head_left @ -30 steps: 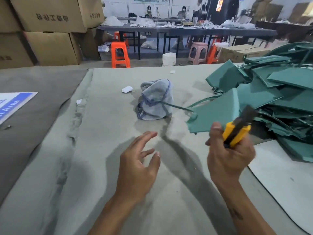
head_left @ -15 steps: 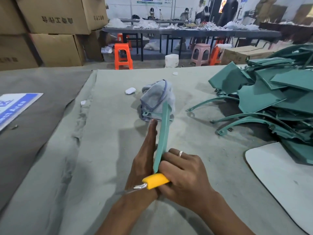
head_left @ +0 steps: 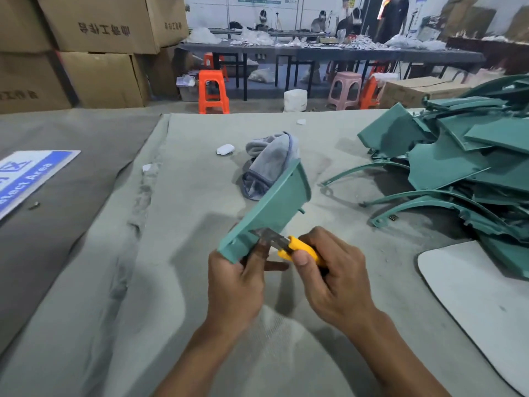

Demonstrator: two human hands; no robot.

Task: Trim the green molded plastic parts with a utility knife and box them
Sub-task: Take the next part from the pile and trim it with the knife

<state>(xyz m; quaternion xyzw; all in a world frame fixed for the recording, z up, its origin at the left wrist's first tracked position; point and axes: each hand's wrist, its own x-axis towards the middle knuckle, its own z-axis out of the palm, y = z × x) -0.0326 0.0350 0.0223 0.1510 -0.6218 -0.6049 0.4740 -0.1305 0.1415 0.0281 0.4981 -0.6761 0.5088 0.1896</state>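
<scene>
Over the grey felt-covered table (head_left: 177, 282), my left hand (head_left: 233, 285) grips a green molded plastic part (head_left: 274, 207) while my right hand (head_left: 333, 279) clasps the yellow utility knife (head_left: 297, 247), blade on its edge

A single head-worn wide-angle view looks forward and down from close above the counter (head_left: 372, 267), the hands near its near edge, the far edge and room behind.

green part (head_left: 274, 207) tilted (held), knife (head_left: 297, 247) touching
</scene>
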